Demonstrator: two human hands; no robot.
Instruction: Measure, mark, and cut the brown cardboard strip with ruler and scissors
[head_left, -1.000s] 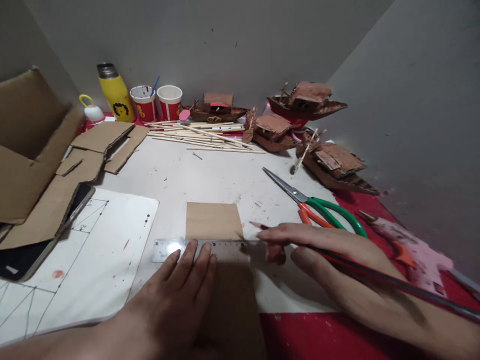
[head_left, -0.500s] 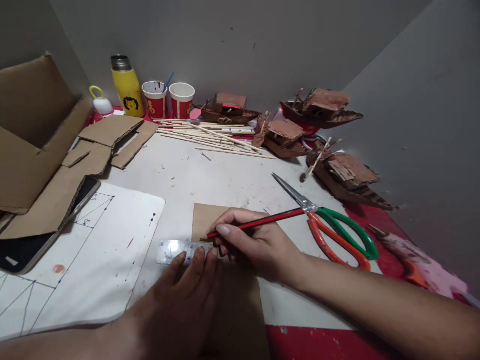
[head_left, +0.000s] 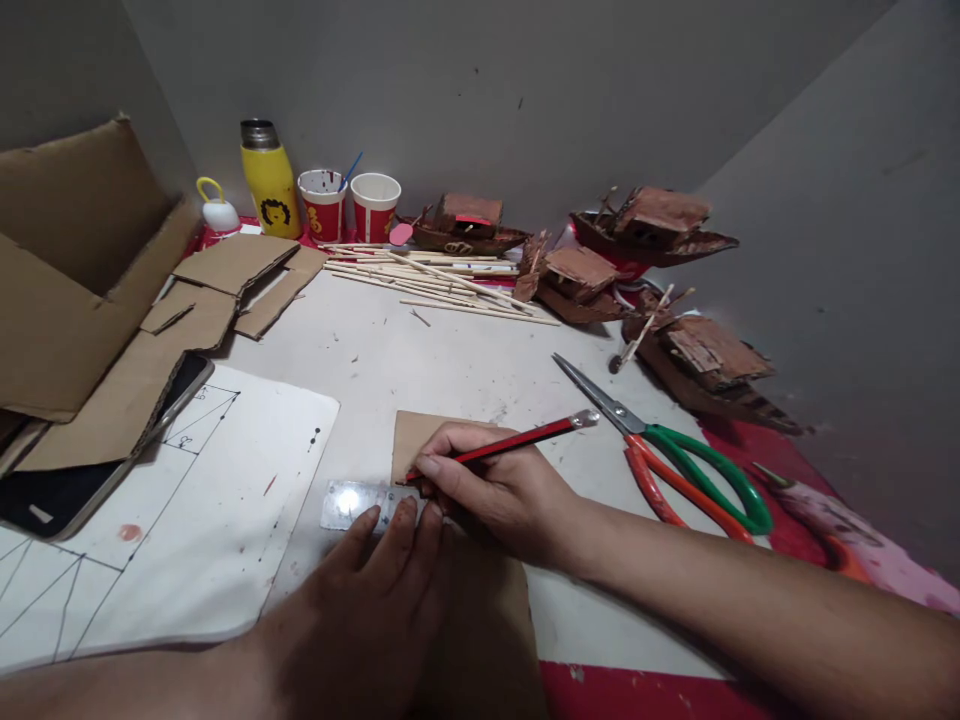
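Note:
A red and black pencil is pinched between the thumb and fingers of my right hand. It leans low to the right, and its point meets the brown cardboard piece at the upper edge of a clear ruler. My left hand lies over the ruler's right part, fingers stretched out and fingertips pressing it onto the cardboard. Both hands hide much of the cardboard. Just right of the pencil's back end lie open-bladed scissors with one green and one orange handle.
Left are a drawn paper sheet, a phone under cardboard scraps and a cardboard box. Thin sticks, paper cups and a yellow bottle stand behind. Several brown model boats line the right back.
The pencil's point has shifted a little left along the ruler's edge, and its back end has come away from the scissors in view. My left hand stays on the ruler. The view has shifted slightly.

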